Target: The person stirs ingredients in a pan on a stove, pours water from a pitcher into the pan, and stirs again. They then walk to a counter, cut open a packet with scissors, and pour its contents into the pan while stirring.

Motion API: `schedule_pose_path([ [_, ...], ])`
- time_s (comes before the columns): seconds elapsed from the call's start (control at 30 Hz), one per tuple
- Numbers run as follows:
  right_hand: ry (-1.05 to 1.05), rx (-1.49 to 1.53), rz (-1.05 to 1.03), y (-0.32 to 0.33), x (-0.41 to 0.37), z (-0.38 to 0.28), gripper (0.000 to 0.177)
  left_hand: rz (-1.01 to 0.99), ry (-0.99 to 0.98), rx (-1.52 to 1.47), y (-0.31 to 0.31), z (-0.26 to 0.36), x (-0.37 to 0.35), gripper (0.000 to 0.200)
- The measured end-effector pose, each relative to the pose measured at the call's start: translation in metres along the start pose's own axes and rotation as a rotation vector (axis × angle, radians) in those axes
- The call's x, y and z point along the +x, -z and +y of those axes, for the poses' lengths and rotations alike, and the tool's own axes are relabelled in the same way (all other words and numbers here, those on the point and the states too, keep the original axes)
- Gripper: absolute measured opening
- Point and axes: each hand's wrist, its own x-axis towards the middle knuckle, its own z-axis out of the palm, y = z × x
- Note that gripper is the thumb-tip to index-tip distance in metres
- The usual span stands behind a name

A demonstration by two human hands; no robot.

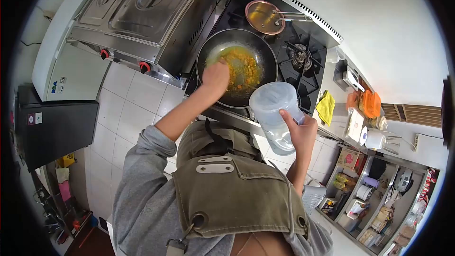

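A black wok (267, 50) sits on the gas stove and holds orange-yellow food (244, 68). My left hand (216, 77) hovers over the wok's near left side with its fingers curled shut. Whatever it may grip is hidden under the hand. My right hand (299, 132) holds a clear plastic jug (271, 103) by its side, just to the right of the wok, near the stove's front edge. The jug is upright with a little water at its bottom. A grey sleeve and an olive apron fill the lower part of the view.
A small copper pan (262, 17) rests on the back burner, and an unused burner (301, 56) lies to the right. A yellow cloth (325, 107) lies on the counter. A steel lidded unit (142, 4) stands on the left, and stocked shelves (379, 194) are at lower right.
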Motion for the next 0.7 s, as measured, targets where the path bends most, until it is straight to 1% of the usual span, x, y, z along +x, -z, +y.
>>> schedule_pose_path([
  [0.03,0.0,-0.006,0.0,0.0,0.0,-0.001,0.046,0.001,0.001,-0.001,0.005,-0.008,0.001,0.017],
  [0.1,-0.004,-0.008,-0.006,-0.001,-0.001,0.002,0.046,0.069,0.015,0.004,0.016,-0.024,0.0,0.016],
  [0.13,-0.01,-0.009,-0.012,-0.002,-0.001,0.003,0.046,0.049,-0.03,0.022,0.019,-0.029,-0.008,0.015],
  [0.17,-0.01,-0.008,-0.01,-0.002,-0.001,0.003,0.046,0.05,-0.031,0.023,0.021,-0.027,-0.016,0.015],
  [0.3,-0.035,0.008,0.002,-0.002,-0.002,0.003,0.047,-0.132,-0.114,0.054,0.015,-0.008,-0.04,0.02],
  [0.37,-0.03,0.035,0.004,-0.004,-0.003,0.003,0.047,-0.101,-0.19,-0.004,0.007,0.003,-0.039,0.02],
  [0.4,-0.038,0.021,0.004,-0.004,-0.003,0.001,0.047,-0.101,-0.189,-0.001,0.0,0.004,-0.032,0.02],
  [0.47,-0.03,-0.005,0.008,-0.005,-0.003,0.005,0.048,0.029,-0.062,0.016,-0.005,0.004,-0.013,0.019],
  [0.57,-0.022,-0.032,0.008,-0.004,-0.004,0.005,0.049,0.089,-0.017,0.034,0.006,-0.012,-0.009,0.017],
  [0.63,-0.005,-0.007,0.02,-0.006,-0.005,0.004,0.049,0.067,0.001,0.026,0.012,-0.017,-0.023,0.016],
  [0.7,0.009,0.02,0.036,-0.007,-0.006,0.006,0.05,-0.033,-0.02,0.054,0.02,-0.013,-0.042,0.015],
])
